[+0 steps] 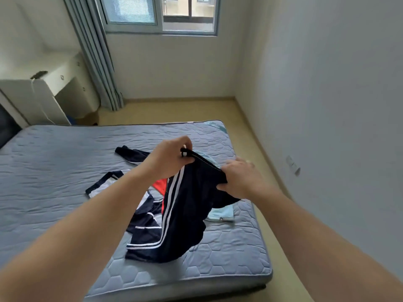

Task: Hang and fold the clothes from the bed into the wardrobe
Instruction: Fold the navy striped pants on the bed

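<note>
2 hands hold up the navy striped bottoms [192,214] by the waistband, above the right part of the mattress [54,171]. I cannot tell if they are shorts or trousers. The left hand [170,156] pinches one end of the waistband with curled fingers. The right hand [238,178] grips the other end, with the thumb under the cloth and the fingers close together over it. The lower end of the bottoms lies in folds on the mattress. Under them, also on the mattress, lie a navy, white and red garment [159,185] and a light blue cloth [220,214]. Further toward the far edge of the mattress lies 1 more navy piece [130,154].
</note>
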`<state>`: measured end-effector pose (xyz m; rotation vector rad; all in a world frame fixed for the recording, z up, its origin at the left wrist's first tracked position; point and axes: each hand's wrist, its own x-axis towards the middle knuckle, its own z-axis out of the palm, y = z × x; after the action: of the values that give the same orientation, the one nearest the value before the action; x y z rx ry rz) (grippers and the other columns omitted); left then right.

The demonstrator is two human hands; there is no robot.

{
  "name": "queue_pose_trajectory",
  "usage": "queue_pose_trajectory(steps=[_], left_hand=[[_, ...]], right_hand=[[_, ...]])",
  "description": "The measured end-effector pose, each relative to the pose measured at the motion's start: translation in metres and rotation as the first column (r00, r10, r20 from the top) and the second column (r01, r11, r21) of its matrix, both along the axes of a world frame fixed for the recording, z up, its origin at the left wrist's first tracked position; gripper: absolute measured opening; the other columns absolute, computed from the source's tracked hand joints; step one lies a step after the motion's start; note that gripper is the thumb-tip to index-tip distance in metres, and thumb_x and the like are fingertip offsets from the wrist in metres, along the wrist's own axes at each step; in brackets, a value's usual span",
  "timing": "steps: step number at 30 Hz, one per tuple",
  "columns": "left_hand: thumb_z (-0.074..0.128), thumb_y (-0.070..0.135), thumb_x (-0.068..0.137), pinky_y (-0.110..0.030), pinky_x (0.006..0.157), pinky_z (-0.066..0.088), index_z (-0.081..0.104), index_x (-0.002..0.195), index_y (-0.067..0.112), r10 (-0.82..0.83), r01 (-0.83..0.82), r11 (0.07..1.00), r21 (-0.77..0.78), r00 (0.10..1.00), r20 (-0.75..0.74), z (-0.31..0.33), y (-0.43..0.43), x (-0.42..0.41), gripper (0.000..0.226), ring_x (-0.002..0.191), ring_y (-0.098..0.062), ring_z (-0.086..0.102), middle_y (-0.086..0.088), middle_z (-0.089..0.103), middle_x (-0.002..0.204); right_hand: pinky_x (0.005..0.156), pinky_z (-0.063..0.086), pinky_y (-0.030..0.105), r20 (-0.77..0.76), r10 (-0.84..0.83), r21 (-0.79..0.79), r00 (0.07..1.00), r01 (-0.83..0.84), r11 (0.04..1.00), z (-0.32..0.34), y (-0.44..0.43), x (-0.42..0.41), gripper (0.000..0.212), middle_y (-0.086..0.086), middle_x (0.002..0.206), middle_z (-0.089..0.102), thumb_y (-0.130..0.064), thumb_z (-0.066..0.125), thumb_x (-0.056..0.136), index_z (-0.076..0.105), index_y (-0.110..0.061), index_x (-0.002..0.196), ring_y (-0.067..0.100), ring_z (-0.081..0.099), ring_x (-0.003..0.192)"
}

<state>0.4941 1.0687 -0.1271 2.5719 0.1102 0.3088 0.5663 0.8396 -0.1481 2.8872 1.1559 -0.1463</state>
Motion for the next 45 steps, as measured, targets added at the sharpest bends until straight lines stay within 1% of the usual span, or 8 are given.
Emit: queue_pose_trajectory(steps=[8, 16, 20, 24, 31, 35, 39, 45], left_hand=[[0.078, 0.024, 0.084, -0.006, 0.076, 0.039, 0.071, 0.097, 0.034, 0.095, -0.076, 0.993, -0.088, 0.966, 0.239, 0.061, -0.065, 0.02, 0.018, 0.084, 0.006, 0.06, 0.024, 0.067, 0.089], [0.071, 0.032, 0.091, -0.023, 0.084, 0.048, 0.065, 0.105, 0.037, 0.269, -0.173, 0.954, -0.245, 0.854, 0.445, 0.125, -0.073, 0.045, 0.017, 0.09, -0.001, 0.063, 0.019, 0.068, 0.093], [0.069, 0.036, 0.093, -0.036, 0.087, 0.052, 0.064, 0.107, 0.027, 0.348, -0.221, 0.928, -0.301, 0.805, 0.481, 0.145, -0.068, 0.049, 0.016, 0.094, -0.018, 0.065, 0.01, 0.068, 0.093], [0.065, 0.036, 0.096, -0.036, 0.081, 0.047, 0.063, 0.101, 0.023, 0.377, -0.252, 0.917, -0.309, 0.8, 0.466, 0.146, -0.06, 0.051, 0.014, 0.087, -0.021, 0.06, 0.013, 0.061, 0.082], [0.059, 0.024, 0.101, -0.031, 0.066, 0.04, 0.063, 0.108, 0.017, 0.324, -0.176, 0.896, -0.409, 0.887, 0.328, 0.129, -0.045, 0.057, 0.01, 0.073, -0.018, 0.048, 0.005, 0.055, 0.078], [0.058, 0.018, 0.102, -0.031, 0.068, 0.037, 0.062, 0.103, 0.019, 0.237, -0.091, 0.893, -0.441, 0.928, 0.288, 0.12, -0.045, 0.059, 0.004, 0.072, -0.019, 0.044, -0.004, 0.052, 0.08], [0.06, 0.019, 0.1, -0.025, 0.045, 0.036, 0.066, 0.101, 0.04, 0.192, -0.033, 0.879, -0.475, 0.938, 0.289, 0.116, -0.048, 0.06, 0.022, 0.051, -0.014, 0.039, 0.005, 0.051, 0.071], [0.06, 0.013, 0.1, -0.017, 0.041, 0.034, 0.068, 0.093, 0.047, 0.152, 0.006, 0.884, -0.467, 0.942, 0.299, 0.113, -0.046, 0.059, 0.036, 0.043, -0.003, 0.04, 0.021, 0.056, 0.061]], right_hand=[[0.084, 0.049, 0.042, -0.298, -0.194, 0.252, 0.935, 0.273, 0.929, 0.017, -0.089, 0.037, 0.023, 0.007, 0.113, 0.064, -0.04, 0.047, 0.101, 0.049, -0.021, 0.113, 0.03, 0.056, 0.095], [0.079, 0.047, 0.042, -0.119, -0.275, 0.437, 0.954, 0.299, 0.848, 0.097, -0.108, 0.065, 0.035, 0.008, 0.111, 0.054, -0.01, 0.04, 0.092, 0.04, -0.019, 0.126, 0.033, 0.055, 0.095], [0.079, 0.047, 0.035, -0.14, -0.305, 0.801, 0.942, 0.289, 0.524, 0.132, -0.11, 0.074, 0.021, 0.0, 0.105, 0.056, -0.021, 0.056, 0.1, 0.051, -0.017, 0.12, 0.022, 0.057, 0.092], [0.082, 0.058, 0.035, -0.326, -0.164, 0.908, 0.931, 0.356, 0.218, 0.152, -0.115, 0.076, 0.028, -0.004, 0.105, 0.066, -0.029, 0.075, 0.09, 0.061, -0.021, 0.113, 0.017, 0.068, 0.091], [0.092, 0.06, 0.041, -0.406, 0.151, 0.881, 0.901, 0.342, 0.327, 0.165, -0.137, 0.084, 0.023, 0.005, 0.102, 0.077, -0.013, 0.073, 0.092, 0.074, -0.024, 0.112, 0.022, 0.074, 0.096], [0.086, 0.062, 0.042, -0.338, -0.017, 0.888, 0.941, 0.325, 0.324, 0.165, -0.139, 0.091, 0.019, 0.003, 0.094, 0.077, -0.014, 0.082, 0.083, 0.076, -0.024, 0.098, 0.021, 0.075, 0.088], [0.075, 0.063, 0.033, -0.304, -0.121, 0.921, 0.945, 0.324, 0.216, 0.161, -0.138, 0.093, 0.021, -0.003, 0.084, 0.074, -0.021, 0.09, 0.074, 0.073, -0.025, 0.085, 0.017, 0.074, 0.079], [0.073, 0.059, 0.024, -0.235, -0.078, 0.916, 0.969, 0.248, 0.315, 0.16, -0.146, 0.09, 0.011, -0.017, 0.082, 0.072, -0.027, 0.082, 0.085, 0.073, -0.033, 0.088, 0.008, 0.07, 0.079]])
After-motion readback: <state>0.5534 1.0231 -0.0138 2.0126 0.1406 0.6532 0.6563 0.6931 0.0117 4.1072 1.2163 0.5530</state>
